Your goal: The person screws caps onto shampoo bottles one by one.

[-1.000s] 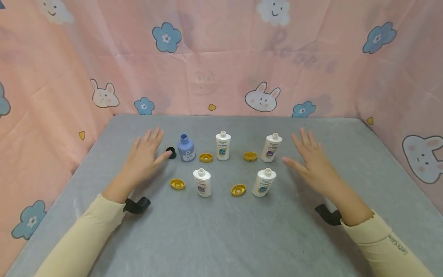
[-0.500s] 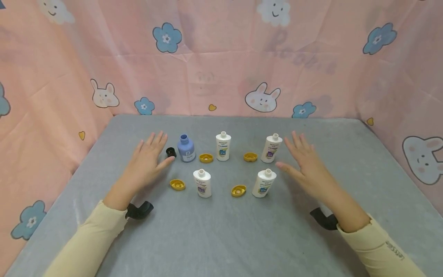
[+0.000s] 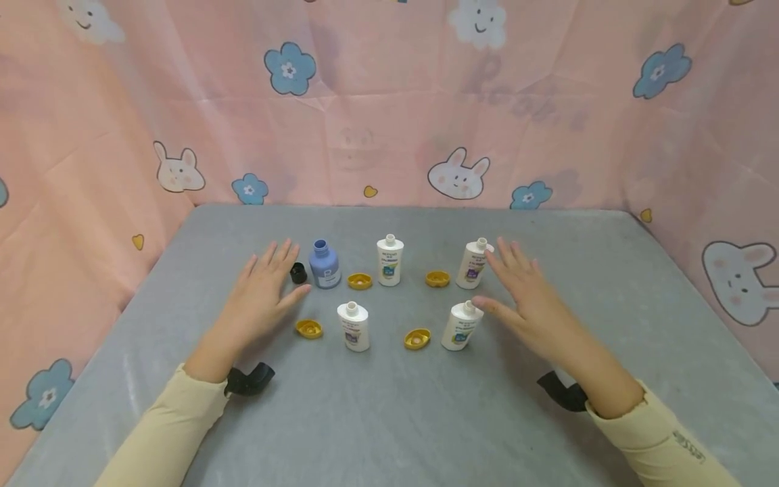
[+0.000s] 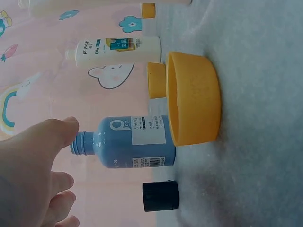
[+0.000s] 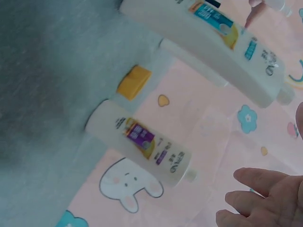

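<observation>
My left hand (image 3: 255, 301) hovers with straight, spread fingers beside a blue bottle (image 3: 325, 265) and a black cap (image 3: 298, 273), holding nothing. On the other side, my right hand (image 3: 529, 304) hangs over the table, fingers spread, its thumb nearest a white bottle with a blue label (image 3: 460, 328). Behind that stands a white bottle with a purple label (image 5: 139, 142), partly overlapped by the fingers in the head view. Two more uncapped white bottles stand upright, one at the back middle (image 3: 389, 262) and one at the front left (image 3: 354, 328).
Several gold caps lie between the bottles: one at the front left (image 3: 309, 329), one at the front middle (image 3: 416, 339), one at the back left (image 3: 360, 281) and one at the back right (image 3: 437, 279). A pink printed curtain (image 3: 365, 101) hangs behind the grey table (image 3: 365, 419).
Both hands have moved inward, the right one more, so its fingers now overlap the right-hand white bottles. The bottles and caps stay in place.
</observation>
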Demonstrator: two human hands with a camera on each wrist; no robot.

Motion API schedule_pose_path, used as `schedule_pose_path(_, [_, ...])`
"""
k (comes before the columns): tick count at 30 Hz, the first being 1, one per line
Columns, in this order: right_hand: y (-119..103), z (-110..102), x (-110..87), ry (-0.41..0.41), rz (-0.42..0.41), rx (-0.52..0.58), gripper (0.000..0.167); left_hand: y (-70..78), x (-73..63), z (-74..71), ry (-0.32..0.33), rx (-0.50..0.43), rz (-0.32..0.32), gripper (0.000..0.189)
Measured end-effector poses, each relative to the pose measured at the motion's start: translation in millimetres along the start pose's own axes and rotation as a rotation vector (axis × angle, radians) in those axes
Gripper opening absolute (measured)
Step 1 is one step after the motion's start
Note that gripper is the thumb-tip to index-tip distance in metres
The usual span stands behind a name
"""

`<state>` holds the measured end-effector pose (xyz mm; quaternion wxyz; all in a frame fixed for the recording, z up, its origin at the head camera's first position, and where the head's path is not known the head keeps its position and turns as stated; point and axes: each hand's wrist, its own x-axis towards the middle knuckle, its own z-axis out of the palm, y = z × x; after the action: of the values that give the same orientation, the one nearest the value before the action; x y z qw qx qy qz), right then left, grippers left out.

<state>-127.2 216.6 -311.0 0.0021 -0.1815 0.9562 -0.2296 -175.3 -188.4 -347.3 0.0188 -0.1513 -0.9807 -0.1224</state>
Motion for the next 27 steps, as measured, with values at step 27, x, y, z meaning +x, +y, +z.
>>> schedule_pose_path(27, [-49.9, 11.5, -2.3, 0.050, -0.152, -0.009, 0.081, 9.3, -15.3, -0.9, -0.004, -0.028, 0.033, 0.078])
